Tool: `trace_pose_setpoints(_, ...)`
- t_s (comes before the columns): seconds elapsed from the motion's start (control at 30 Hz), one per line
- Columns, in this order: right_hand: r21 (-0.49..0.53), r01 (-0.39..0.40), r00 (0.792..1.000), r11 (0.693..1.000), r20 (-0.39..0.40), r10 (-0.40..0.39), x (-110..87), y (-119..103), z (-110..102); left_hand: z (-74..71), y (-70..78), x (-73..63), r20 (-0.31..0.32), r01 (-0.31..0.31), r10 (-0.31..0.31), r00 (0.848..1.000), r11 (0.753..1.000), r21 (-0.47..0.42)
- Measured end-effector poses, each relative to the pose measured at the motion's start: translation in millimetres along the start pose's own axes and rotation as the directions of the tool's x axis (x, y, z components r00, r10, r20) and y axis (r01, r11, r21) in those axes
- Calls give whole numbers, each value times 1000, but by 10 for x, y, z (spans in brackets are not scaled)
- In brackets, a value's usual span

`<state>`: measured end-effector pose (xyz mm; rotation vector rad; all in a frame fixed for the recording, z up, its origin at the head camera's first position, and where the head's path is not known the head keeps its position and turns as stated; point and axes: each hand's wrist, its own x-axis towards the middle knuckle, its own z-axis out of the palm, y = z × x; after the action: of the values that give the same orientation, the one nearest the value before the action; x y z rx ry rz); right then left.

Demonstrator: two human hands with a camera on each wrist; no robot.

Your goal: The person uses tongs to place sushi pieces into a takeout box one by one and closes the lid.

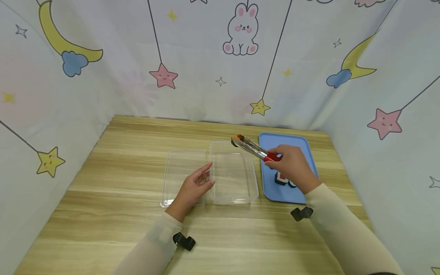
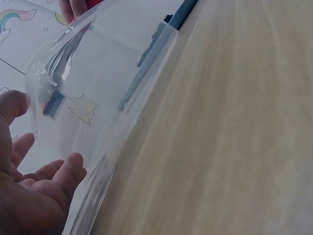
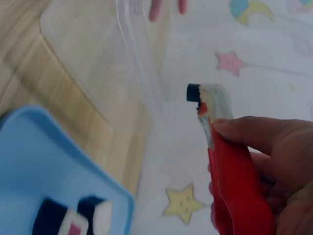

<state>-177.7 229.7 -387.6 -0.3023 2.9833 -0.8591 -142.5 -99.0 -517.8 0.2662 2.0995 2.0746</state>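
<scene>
My right hand [image 1: 292, 164] grips red-handled metal tongs [image 1: 253, 148]. Between the tongs' tips is a small toy sushi piece [image 3: 194, 93], dark with some orange, held above the far part of a clear plastic box [image 1: 255, 187]. My left hand [image 1: 191, 190] is at the box's left wall, fingertips right at the rim and fingers loosely extended. On the blue tray [image 1: 275, 195] lie more toy sushi pieces [image 1: 281, 178], black and white with a red centre on one; the right hand and forearm cover part of the tray.
A clear plastic lid [image 1: 166, 179] lies left of the box, partly behind my left hand. All stand on a wood-grain table [image 1: 113, 183]. A white patterned curtain [image 1: 206, 68] encloses the back and both sides.
</scene>
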Motion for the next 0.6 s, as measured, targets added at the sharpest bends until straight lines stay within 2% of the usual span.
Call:
trace_pose_setpoints(0.13, -39, 62, 995, 997, 85, -59, 144, -187, 221, -3, 14, -5, -1, -3, 3, 1000, 1000, -12)
trace_pose_setpoints(0.3, -135, 135, 981, 982, 156, -113, 287, -313, 441, -5, 24, -6, 7, -2, 3, 1000, 999, -33)
trace_pose_setpoints(0.6, -244, 183, 967, 952, 221, -129, 349, -458, 495, 1, 28, -13, -4, 8, -8, 1000, 999, -42)
